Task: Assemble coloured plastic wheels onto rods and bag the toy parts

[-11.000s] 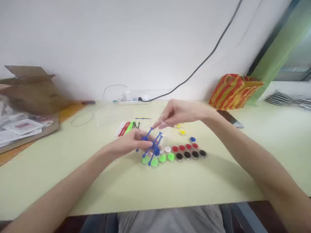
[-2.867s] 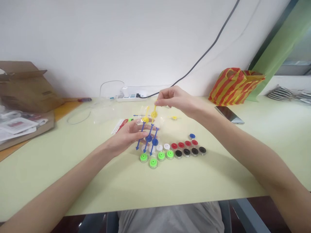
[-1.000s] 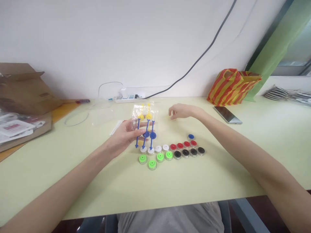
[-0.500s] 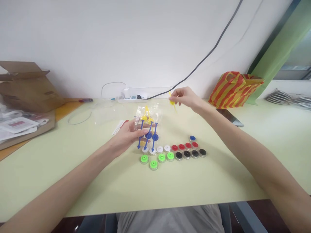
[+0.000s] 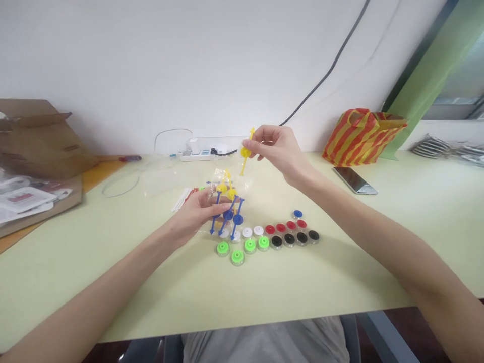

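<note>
My left hand (image 5: 202, 212) is closed on a clear plastic bag (image 5: 244, 185) and three blue arrow spinners (image 5: 238, 220) that lie across the fingers. Yellow arrow spinners (image 5: 222, 188) show within or behind the bag's film; I cannot tell which. Above and right of the bag, my right hand (image 5: 274, 146) pinches one yellow arrow spinner (image 5: 245, 152) by its round middle, tilted with its arrowhead up. Below the hands stand small round pieces in rows: green (image 5: 237, 257), white (image 5: 247, 233), red (image 5: 280, 228), black (image 5: 289, 240) and one blue piece (image 5: 297, 214).
A power strip (image 5: 202, 155) with a black cable (image 5: 328, 73) lies along the wall. On the right are a phone (image 5: 355, 180) and a striped bag (image 5: 361, 141). At the left stand a cardboard box (image 5: 41, 141) and papers (image 5: 28, 196). White strips (image 5: 182, 199) lie behind my left hand.
My right hand has moved left and up toward the bag, and the yellow arrow spinner in it has swung to lean the other way. My left hand has stayed nearly in place.
</note>
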The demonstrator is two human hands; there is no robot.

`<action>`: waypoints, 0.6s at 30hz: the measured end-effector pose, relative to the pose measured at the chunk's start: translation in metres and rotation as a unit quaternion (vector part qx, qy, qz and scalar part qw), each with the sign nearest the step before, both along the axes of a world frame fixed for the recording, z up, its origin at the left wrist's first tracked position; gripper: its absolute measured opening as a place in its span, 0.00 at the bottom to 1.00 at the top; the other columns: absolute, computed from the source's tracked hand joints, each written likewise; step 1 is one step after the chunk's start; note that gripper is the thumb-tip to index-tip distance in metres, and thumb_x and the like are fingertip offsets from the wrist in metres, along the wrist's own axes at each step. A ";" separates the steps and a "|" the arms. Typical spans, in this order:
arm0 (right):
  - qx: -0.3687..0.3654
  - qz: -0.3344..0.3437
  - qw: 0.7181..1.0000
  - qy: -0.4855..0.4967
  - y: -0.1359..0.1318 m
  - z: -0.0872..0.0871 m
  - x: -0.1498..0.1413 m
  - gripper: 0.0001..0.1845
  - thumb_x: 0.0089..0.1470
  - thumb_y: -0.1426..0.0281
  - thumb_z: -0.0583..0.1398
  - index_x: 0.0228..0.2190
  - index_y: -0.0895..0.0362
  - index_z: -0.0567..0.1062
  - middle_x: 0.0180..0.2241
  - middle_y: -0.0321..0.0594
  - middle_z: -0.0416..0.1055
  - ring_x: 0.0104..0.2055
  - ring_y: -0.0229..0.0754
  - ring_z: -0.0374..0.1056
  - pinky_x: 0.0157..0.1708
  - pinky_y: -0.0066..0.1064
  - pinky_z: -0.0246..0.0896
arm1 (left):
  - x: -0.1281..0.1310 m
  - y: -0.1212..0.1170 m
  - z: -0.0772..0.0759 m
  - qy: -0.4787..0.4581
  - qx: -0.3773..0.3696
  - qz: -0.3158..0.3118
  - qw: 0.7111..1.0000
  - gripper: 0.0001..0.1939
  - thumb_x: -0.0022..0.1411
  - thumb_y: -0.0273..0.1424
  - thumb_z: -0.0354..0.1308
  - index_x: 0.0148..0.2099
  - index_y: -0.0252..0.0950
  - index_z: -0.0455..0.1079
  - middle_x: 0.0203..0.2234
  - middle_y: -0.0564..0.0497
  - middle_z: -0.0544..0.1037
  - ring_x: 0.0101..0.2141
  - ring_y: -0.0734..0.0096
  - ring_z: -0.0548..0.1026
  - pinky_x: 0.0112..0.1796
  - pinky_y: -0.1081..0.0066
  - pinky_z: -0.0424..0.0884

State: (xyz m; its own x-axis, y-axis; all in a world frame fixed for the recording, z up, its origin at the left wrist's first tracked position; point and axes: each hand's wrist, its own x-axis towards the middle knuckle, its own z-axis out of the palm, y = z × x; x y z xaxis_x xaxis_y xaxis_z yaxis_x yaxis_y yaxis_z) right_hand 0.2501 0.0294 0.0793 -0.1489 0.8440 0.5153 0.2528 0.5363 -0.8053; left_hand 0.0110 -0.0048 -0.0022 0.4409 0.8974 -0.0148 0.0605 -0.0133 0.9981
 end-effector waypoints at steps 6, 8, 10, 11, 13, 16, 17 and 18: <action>0.003 0.025 0.998 -0.054 -0.002 -0.005 -0.006 0.27 0.50 0.46 0.70 0.23 0.56 0.72 0.27 0.40 0.72 0.31 0.40 0.64 0.31 0.34 0.57 | 0.001 0.000 0.001 -0.001 0.014 0.007 1.000 0.28 0.58 0.42 0.74 0.57 0.37 0.76 0.54 0.37 0.81 0.43 0.51 0.84 0.39 0.60 0.78; 0.018 0.021 0.995 -0.094 -0.001 -0.005 -0.006 0.26 0.53 0.49 0.69 0.22 0.57 0.73 0.24 0.37 0.69 0.30 0.38 0.61 0.31 0.34 0.55 | 0.001 0.000 0.001 -0.008 0.015 0.011 1.000 0.28 0.58 0.42 0.74 0.57 0.38 0.76 0.54 0.38 0.82 0.44 0.50 0.84 0.40 0.59 0.78; 0.037 0.018 0.990 -0.135 -0.001 -0.004 -0.005 0.24 0.54 0.52 0.69 0.20 0.57 0.73 0.22 0.35 0.66 0.29 0.37 0.58 0.32 0.34 0.54 | 0.001 0.000 0.001 -0.016 0.015 0.013 1.000 0.28 0.58 0.41 0.74 0.57 0.38 0.77 0.52 0.38 0.83 0.44 0.49 0.84 0.41 0.59 0.78; 0.042 0.019 0.987 -0.151 -0.001 -0.004 -0.004 0.23 0.54 0.54 0.69 0.19 0.57 0.72 0.22 0.34 0.65 0.29 0.37 0.57 0.33 0.34 0.54 | 0.001 0.000 0.001 -0.020 0.015 0.012 1.000 0.27 0.58 0.41 0.74 0.57 0.38 0.77 0.51 0.38 0.83 0.44 0.48 0.84 0.41 0.59 0.78; 0.042 0.029 0.984 -0.173 0.000 -0.004 -0.003 0.22 0.54 0.58 0.68 0.18 0.57 0.71 0.20 0.33 0.62 0.28 0.36 0.55 0.32 0.33 0.53 | 0.001 0.000 0.001 -0.028 0.017 0.010 0.999 0.26 0.58 0.41 0.74 0.57 0.37 0.77 0.51 0.37 0.83 0.45 0.47 0.84 0.40 0.59 0.78; 0.019 0.057 0.982 -0.179 0.001 -0.006 -0.001 0.19 0.55 0.62 0.67 0.19 0.57 0.73 0.20 0.32 0.63 0.27 0.35 0.54 0.30 0.33 0.51 | 0.002 0.000 0.002 -0.038 0.020 0.006 0.999 0.25 0.59 0.40 0.73 0.56 0.36 0.77 0.54 0.37 0.81 0.44 0.49 0.84 0.41 0.59 0.78; 0.012 0.065 0.982 -0.177 0.002 -0.007 -0.001 0.17 0.56 0.63 0.66 0.20 0.58 0.74 0.21 0.32 0.64 0.27 0.35 0.55 0.30 0.32 0.51 | 0.002 0.000 0.002 -0.038 0.020 0.005 0.999 0.25 0.59 0.39 0.73 0.56 0.36 0.77 0.54 0.37 0.81 0.44 0.49 0.84 0.42 0.59 0.78; 0.007 0.071 0.982 -0.173 0.003 -0.008 -0.001 0.16 0.56 0.63 0.65 0.21 0.58 0.75 0.21 0.33 0.66 0.27 0.35 0.56 0.29 0.32 0.51 | 0.002 0.001 0.002 -0.038 0.019 0.005 0.999 0.25 0.60 0.39 0.73 0.56 0.36 0.77 0.53 0.38 0.82 0.44 0.50 0.84 0.42 0.59 0.78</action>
State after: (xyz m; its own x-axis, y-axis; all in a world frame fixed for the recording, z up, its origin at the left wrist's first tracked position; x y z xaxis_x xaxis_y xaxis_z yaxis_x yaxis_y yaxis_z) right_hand 0.2495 0.0320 0.0709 -0.4318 0.7953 0.4256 0.4318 0.5965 -0.6766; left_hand 0.0130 -0.0042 -0.0006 0.4299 0.9013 0.0531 -0.0152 -0.0516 0.9986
